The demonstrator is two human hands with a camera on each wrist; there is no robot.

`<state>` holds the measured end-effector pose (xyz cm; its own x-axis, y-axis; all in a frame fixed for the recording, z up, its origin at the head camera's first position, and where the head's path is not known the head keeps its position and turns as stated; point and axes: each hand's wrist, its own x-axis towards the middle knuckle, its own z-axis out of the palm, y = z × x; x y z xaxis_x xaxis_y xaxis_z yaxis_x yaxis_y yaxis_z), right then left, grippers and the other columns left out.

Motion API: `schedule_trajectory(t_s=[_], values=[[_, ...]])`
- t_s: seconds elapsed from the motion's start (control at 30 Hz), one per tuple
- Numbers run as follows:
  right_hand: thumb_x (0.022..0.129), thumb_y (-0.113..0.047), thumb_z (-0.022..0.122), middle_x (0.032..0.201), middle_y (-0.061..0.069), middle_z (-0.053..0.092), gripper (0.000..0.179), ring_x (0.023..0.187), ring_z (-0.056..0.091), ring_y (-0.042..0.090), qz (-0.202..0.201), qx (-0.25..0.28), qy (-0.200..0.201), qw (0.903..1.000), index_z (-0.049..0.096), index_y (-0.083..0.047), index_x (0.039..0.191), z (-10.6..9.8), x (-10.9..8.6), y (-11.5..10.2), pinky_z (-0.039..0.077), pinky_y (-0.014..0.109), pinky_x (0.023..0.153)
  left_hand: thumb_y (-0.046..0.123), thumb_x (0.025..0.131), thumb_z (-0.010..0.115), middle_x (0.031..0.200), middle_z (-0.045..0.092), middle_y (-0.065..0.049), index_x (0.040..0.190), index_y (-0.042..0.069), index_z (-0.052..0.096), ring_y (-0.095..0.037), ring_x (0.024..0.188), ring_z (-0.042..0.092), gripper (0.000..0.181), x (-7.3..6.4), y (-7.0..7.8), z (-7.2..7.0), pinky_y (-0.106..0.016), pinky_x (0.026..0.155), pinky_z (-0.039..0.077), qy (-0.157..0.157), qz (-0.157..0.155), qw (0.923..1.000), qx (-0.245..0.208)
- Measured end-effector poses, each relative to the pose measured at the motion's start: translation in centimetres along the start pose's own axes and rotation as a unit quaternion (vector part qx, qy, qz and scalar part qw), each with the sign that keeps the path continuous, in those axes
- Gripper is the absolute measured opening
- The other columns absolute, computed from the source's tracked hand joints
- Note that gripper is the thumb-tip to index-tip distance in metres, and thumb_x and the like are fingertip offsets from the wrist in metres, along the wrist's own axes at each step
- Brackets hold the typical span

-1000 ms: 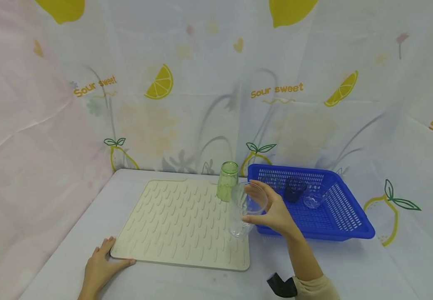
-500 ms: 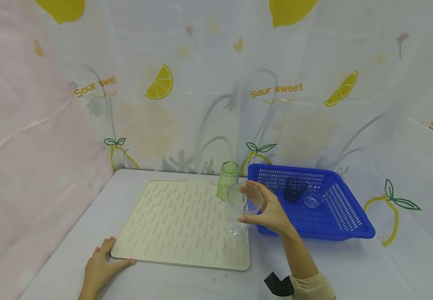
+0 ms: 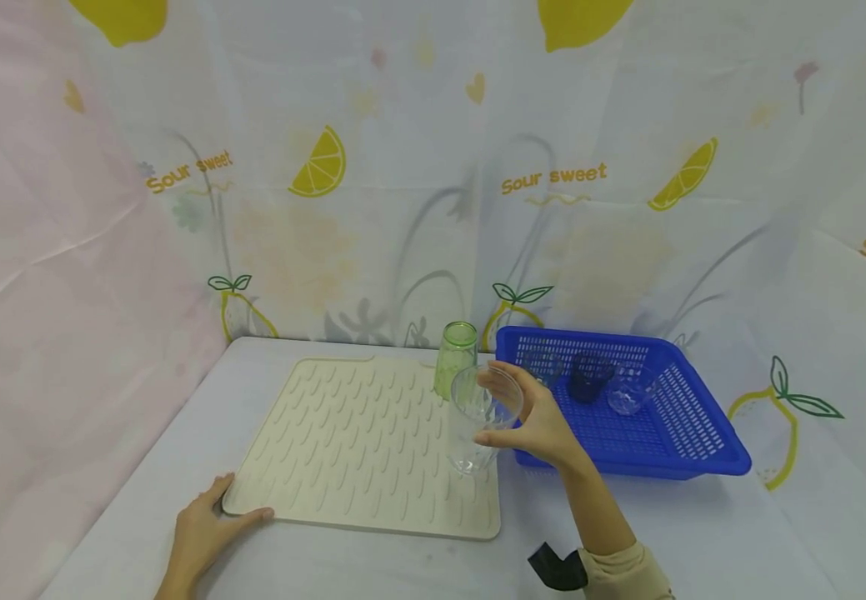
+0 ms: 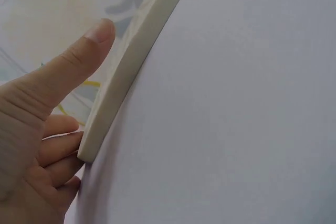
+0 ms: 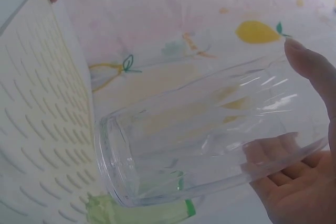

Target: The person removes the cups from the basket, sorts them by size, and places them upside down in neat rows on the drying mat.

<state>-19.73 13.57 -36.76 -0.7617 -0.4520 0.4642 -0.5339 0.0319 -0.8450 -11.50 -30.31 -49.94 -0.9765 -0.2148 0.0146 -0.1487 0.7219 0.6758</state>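
Observation:
My right hand [image 3: 539, 423] holds a clear drinking glass [image 3: 470, 450] by its wide upper part, thumb on one side and fingers on the other. The glass's lower end is over the right side of a cream ridged drying mat [image 3: 357, 450]; in the right wrist view the glass base [image 5: 113, 161] is close to the mat, and I cannot tell if they touch. At the mat's near left corner my left hand [image 3: 203, 533] rests, fingers by the left side and thumb along the front edge. A green glass [image 3: 455, 362] stands at the mat's back right.
A blue plastic basket [image 3: 673, 454] is on the right of the mat, with a dark cup [image 3: 588, 382], a clear glass [image 3: 628, 398] and another clear vessel inside. A lemon-patterned cloth [image 3: 402, 233] hangs behind the white-covered table [image 3: 372, 567].
My right hand has moved slightly left with the clear glass, with almost no movement in the last half second. My left hand stays at the mat's corner.

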Motion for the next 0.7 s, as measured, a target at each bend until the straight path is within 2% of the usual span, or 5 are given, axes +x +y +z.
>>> schedule_trajectory(t_s=[0.2,0.37,0.43,0.53,0.7], values=[[0.068,0.0,0.082,0.133,0.03,0.046,0.087,0.126,0.042,0.039,0.005,-0.001,-0.004,1.0,0.031,0.011,0.137,0.1,0.1,-0.2,0.038,0.021,0.106,0.041,0.069,0.082,0.132,0.033,-0.041,0.132,-0.018,0.039,-0.059,0.122,0.033,0.096,0.6,1.9,-0.1,-0.065,0.101,0.032,0.022,0.018,0.9995,0.011],[0.068,-0.002,0.083,0.133,0.029,0.047,0.086,0.126,0.043,0.038,0.004,-0.003,-0.004,1.0,0.033,0.008,0.138,0.1,0.1,-0.3,0.038,0.021,0.106,0.034,0.071,0.082,0.125,0.054,-0.031,0.131,-0.011,0.045,-0.051,0.119,0.046,0.084,0.9,4.2,-0.4,-0.064,0.098,0.037,0.054,0.057,0.9948,-0.064],[0.067,-0.001,0.083,0.132,0.028,0.048,0.086,0.126,0.044,0.036,0.002,-0.005,-0.003,1.0,0.034,0.008,0.137,0.1,0.0,-0.3,0.038,0.021,0.106,0.029,0.072,0.082,0.119,0.06,-0.026,0.13,-0.009,0.048,-0.046,0.114,0.053,0.078,1.1,5.3,-0.4,-0.06,0.097,0.041,0.056,0.081,0.9905,-0.097],[0.067,0.0,0.083,0.132,0.026,0.049,0.086,0.126,0.045,0.034,-0.001,-0.007,-0.001,1.0,0.034,0.008,0.137,0.1,0.0,-0.3,0.039,0.022,0.106,0.021,0.072,0.083,0.116,0.063,-0.023,0.129,-0.007,0.05,-0.04,0.107,0.06,0.071,1.5,7.0,-0.3,-0.044,0.093,0.051,0.043,0.123,0.9825,-0.133],[0.066,0.001,0.082,0.132,0.028,0.048,0.086,0.126,0.044,0.036,0.0,-0.009,-0.001,1.0,0.034,0.009,0.137,0.1,0.0,-0.4,0.039,0.021,0.106,0.012,0.07,0.083,0.116,0.064,-0.022,0.127,-0.006,0.052,-0.035,0.105,0.062,0.067,2.0,10.4,0.4,-0.034,0.09,0.053,0.001,0.193,0.9633,-0.187]])
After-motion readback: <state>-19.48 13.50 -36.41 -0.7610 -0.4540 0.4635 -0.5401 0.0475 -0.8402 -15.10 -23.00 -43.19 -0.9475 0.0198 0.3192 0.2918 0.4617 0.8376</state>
